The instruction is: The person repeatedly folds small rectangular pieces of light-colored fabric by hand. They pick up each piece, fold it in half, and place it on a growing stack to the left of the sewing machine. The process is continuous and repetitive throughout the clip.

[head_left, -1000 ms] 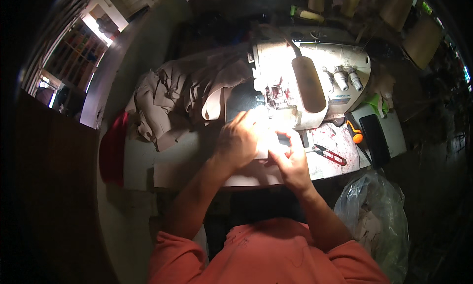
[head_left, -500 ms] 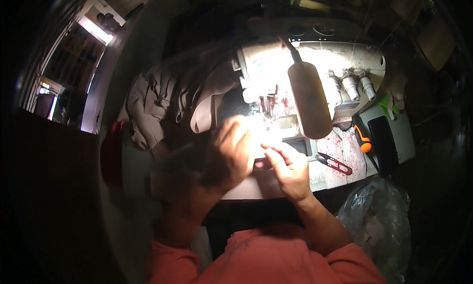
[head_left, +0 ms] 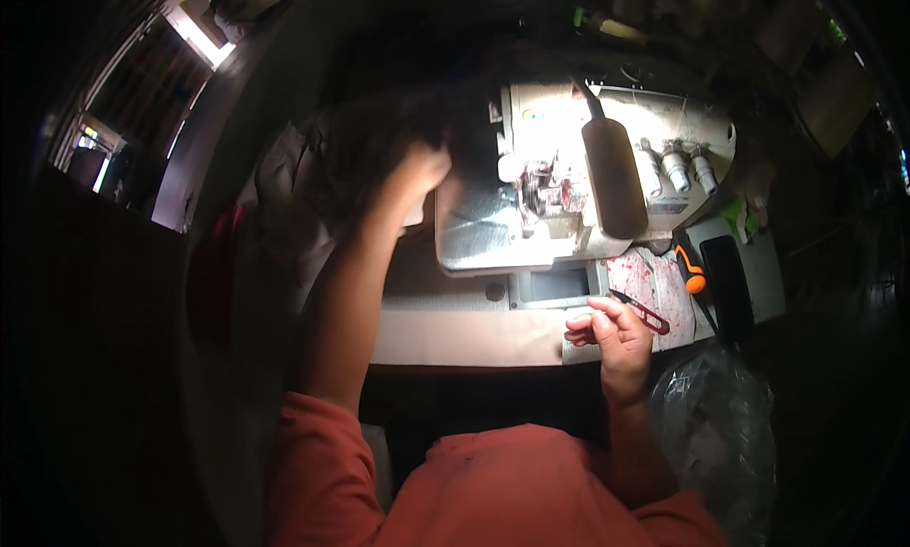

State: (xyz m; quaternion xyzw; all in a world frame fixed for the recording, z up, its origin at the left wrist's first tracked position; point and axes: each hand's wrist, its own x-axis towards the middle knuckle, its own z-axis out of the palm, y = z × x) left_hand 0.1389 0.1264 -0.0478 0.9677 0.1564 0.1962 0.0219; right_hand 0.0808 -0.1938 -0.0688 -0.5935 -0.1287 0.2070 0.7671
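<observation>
My left hand reaches forward on the left, beside the metal plate of a sewing machine. Its fingers are in shadow and smeared, so what they hold, if anything, is hidden. A pale edge of cloth shows just below that hand. My right hand hovers by the table's front edge with fingers loosely bent and apart, nothing visible in them. Close beside it lies a pair of red thread snips, partly covered by the fingers. The lit needle area has no hand at it.
A long lamp hangs over the machine. Pale cloth pieces are heaped at left. At right are an orange-handled tool, a dark phone-like slab and a clear plastic bag. A red object stands far left.
My left hand has left the needle area and moved forward and left. My right hand has drawn back to the right, near the snips. The machine's plate is now uncovered.
</observation>
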